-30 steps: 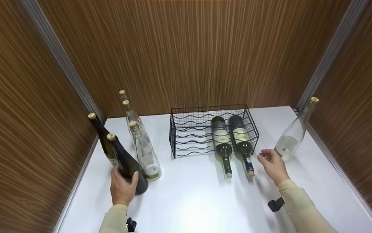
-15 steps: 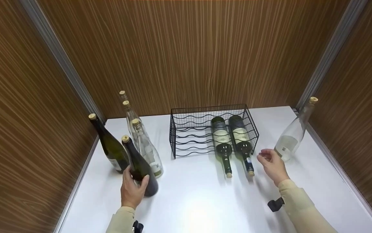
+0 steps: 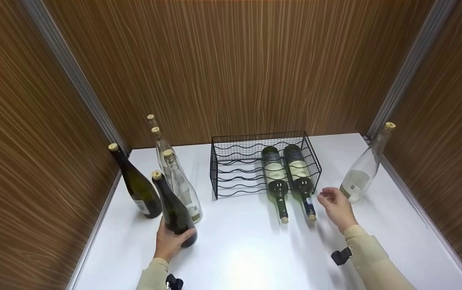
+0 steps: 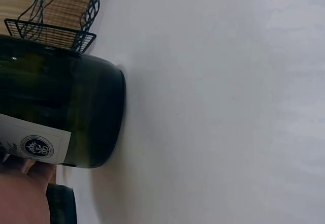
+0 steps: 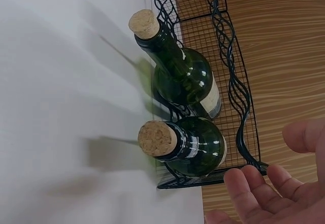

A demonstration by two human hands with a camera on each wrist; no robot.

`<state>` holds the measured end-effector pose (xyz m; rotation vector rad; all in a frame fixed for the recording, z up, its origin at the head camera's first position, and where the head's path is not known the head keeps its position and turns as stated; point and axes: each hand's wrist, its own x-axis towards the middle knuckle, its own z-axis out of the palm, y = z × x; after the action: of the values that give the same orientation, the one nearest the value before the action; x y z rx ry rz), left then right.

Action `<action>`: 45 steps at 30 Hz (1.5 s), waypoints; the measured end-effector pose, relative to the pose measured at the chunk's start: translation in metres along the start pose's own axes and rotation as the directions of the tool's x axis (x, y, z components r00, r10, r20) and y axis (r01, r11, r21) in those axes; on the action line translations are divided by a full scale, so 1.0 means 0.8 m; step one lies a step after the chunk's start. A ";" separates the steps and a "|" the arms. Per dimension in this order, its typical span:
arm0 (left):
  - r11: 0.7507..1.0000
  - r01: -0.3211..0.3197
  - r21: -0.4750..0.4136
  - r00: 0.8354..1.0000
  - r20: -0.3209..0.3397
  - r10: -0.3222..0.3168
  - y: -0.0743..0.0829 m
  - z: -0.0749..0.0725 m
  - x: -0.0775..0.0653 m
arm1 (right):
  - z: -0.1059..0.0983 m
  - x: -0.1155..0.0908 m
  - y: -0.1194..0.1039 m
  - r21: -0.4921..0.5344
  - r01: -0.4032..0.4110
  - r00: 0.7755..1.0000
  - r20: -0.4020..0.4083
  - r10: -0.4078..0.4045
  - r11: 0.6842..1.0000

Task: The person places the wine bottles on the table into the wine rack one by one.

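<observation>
My left hand (image 3: 169, 243) grips a dark green wine bottle (image 3: 176, 210) low on its body, thumb on the right side. The bottle stands nearly upright, corked; the left wrist view shows its white label (image 4: 35, 141) and its base close to the table. My right hand (image 3: 337, 207) holds nothing. Its fingers are loosely bent beside the right end of a black wire wine rack (image 3: 237, 177). Two green wine bottles lie in that rack, a left one (image 3: 275, 171) and a right one (image 3: 298, 169), corks facing me.
Another dark bottle (image 3: 139, 187) stands at the left. Several clear corked bottles, the nearest clear bottle (image 3: 184, 189) among them, stand just behind the gripped one. A lone clear bottle (image 3: 361, 173) is at the right, past my right hand. Wood-grain walls (image 3: 231, 68) enclose the white table (image 3: 235, 237).
The gripped bottle has moved right, away from the other dark bottle, and stays about there in the last half second. My left hand sits lower on it now. The right hand has hardly moved.
</observation>
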<state>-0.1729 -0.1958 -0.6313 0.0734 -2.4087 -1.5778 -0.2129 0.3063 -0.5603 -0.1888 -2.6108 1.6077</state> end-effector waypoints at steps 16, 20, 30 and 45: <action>0.992 -0.106 0.065 0.994 -0.014 0.107 0.015 0.018 -0.004 | 0.008 0.001 -0.019 0.023 0.060 0.998 -0.005 -0.060 0.998; 0.979 -0.167 0.115 0.986 0.000 0.168 0.020 0.025 -0.005 | 0.010 0.001 -0.021 0.015 0.068 0.998 -0.002 -0.068 0.998; 0.933 -0.273 0.233 0.961 0.101 0.256 0.028 0.032 -0.012 | 0.018 -0.001 -0.028 0.059 0.102 0.995 0.012 -0.103 0.993; 0.880 -0.326 0.345 0.945 0.159 0.287 0.045 0.048 -0.015 | 0.015 -0.003 -0.034 0.077 0.138 0.990 0.012 -0.140 0.987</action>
<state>-0.1674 -0.1446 -0.6156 -0.3152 -2.6075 -1.0028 -0.2139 0.2832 -0.5411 0.0112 -2.5070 1.6640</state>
